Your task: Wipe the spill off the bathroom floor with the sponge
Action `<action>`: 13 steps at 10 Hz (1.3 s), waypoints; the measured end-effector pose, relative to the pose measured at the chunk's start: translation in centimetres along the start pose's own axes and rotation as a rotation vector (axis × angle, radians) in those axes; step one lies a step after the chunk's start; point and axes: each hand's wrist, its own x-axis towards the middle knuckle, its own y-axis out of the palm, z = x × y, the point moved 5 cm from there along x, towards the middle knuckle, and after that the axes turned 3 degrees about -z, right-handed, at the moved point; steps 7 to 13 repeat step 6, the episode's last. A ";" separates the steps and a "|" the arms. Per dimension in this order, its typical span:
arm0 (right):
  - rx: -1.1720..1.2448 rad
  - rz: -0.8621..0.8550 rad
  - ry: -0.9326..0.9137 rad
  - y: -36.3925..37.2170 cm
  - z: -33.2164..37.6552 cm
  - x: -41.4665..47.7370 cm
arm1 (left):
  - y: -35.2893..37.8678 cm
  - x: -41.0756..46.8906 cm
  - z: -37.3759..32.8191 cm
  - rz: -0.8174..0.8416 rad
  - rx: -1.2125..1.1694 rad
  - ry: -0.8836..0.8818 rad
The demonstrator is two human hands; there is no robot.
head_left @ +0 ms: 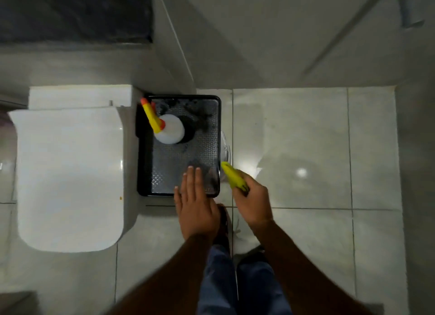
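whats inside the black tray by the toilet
A white spray bottle with a yellow and orange trigger stands in the black tray. The left hand covers the near corner, so anything under it is hidden.

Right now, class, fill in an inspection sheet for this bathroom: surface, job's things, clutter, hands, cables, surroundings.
Surface: pale glossy floor tiles, sheen right of the tray; spill edges unclear.
Job's things: yellow sponge gripped in the right hand.
Clutter: black tray holding a white spray bottle.
Hands: left hand open, flat over the tray's near corner.
Cables: nothing seen.
Surroundings: closed toilet left of the tray.
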 end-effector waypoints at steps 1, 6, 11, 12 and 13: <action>-0.151 -0.011 -0.105 5.0 3.8 2.0 | -2.2 1.8 4.1 -0.063 0.000 -0.133; -0.682 -0.033 -0.202 8.7 2.0 -0.6 | -3.0 2.3 4.7 0.043 0.145 -0.009; -0.682 -0.033 -0.202 8.7 2.0 -0.6 | -3.0 2.3 4.7 0.043 0.145 -0.009; -0.682 -0.033 -0.202 8.7 2.0 -0.6 | -3.0 2.3 4.7 0.043 0.145 -0.009; -0.682 -0.033 -0.202 8.7 2.0 -0.6 | -3.0 2.3 4.7 0.043 0.145 -0.009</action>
